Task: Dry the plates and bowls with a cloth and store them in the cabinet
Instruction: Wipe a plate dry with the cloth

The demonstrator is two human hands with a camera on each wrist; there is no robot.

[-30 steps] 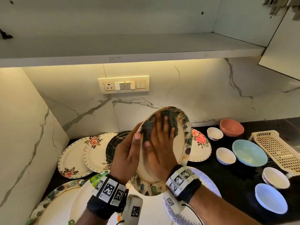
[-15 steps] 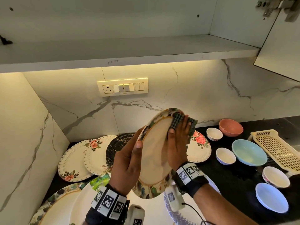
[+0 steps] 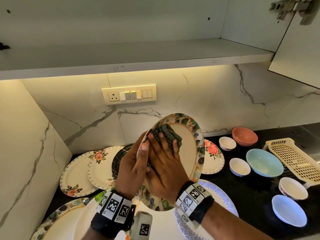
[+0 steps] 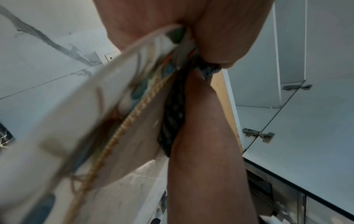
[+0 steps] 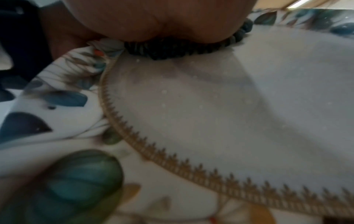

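A cream plate with a leaf-pattern rim (image 3: 188,148) is held tilted, nearly upright, above the counter. My left hand (image 3: 138,158) grips its left rim, thumb on the front. My right hand (image 3: 162,153) lies flat on the plate's face, its straight fingers pressing a dark checkered cloth (image 3: 167,134) against the upper left part. The left wrist view shows the plate's rim (image 4: 107,94) edge-on with the cloth (image 4: 172,115) behind it. In the right wrist view the cloth (image 5: 172,48) is bunched under my palm on the plate's face (image 5: 229,106). The open cabinet shelf (image 3: 138,54) is bare overhead.
Floral plates (image 3: 78,172) and a black plate (image 3: 119,158) lean by the wall at left, and a rose plate (image 3: 213,156) lies behind my hands. More plates (image 3: 221,201) lie below. Several bowls, pink (image 3: 244,135), light blue (image 3: 264,161) and white (image 3: 239,166), stand right beside a beige basket (image 3: 294,160). The cabinet door (image 3: 297,49) hangs open upper right.
My right hand has slid the cloth from the plate's upper right rim back across to the upper left. The plate has turned its face more toward me.
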